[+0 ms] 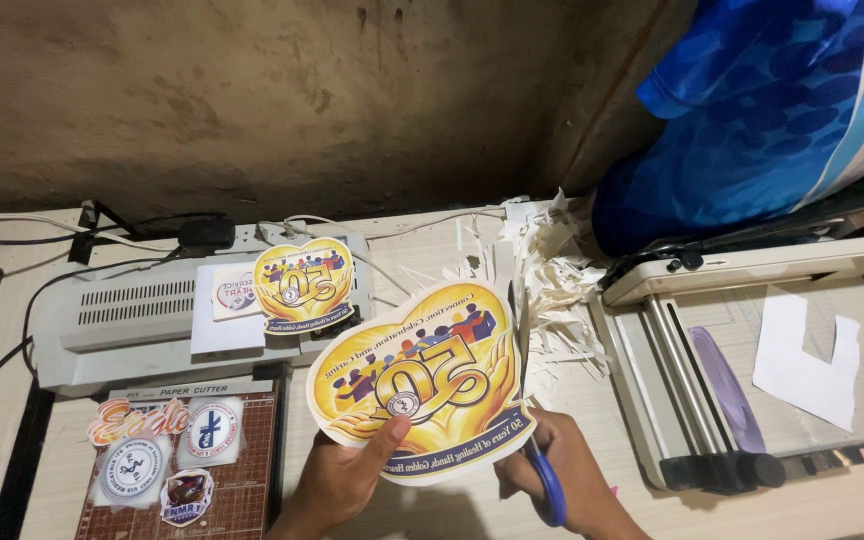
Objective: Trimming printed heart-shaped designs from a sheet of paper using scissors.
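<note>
My left hand (pixel 344 474) pinches the lower edge of a large heart-shaped yellow and blue printed card (pixel 422 375), thumb on its face. My right hand (pixel 564 478) grips scissors (pixel 542 470) with blue handles; their blades run up along the card's right edge. A smaller matching heart-shaped card (pixel 304 284) lies on the grey laminator (pixel 122 320) behind, over a white sheet.
A brown paper cutter board (pixel 252 470) at lower left carries several cut-out stickers (pixel 137 462). A pile of white paper trimmings (pixel 552 275) lies behind the card. A larger guillotine trimmer (pixel 682 400) with white paper scraps stands right, under a blue bundle (pixel 762 110). Black cables (pixel 12 330) run left.
</note>
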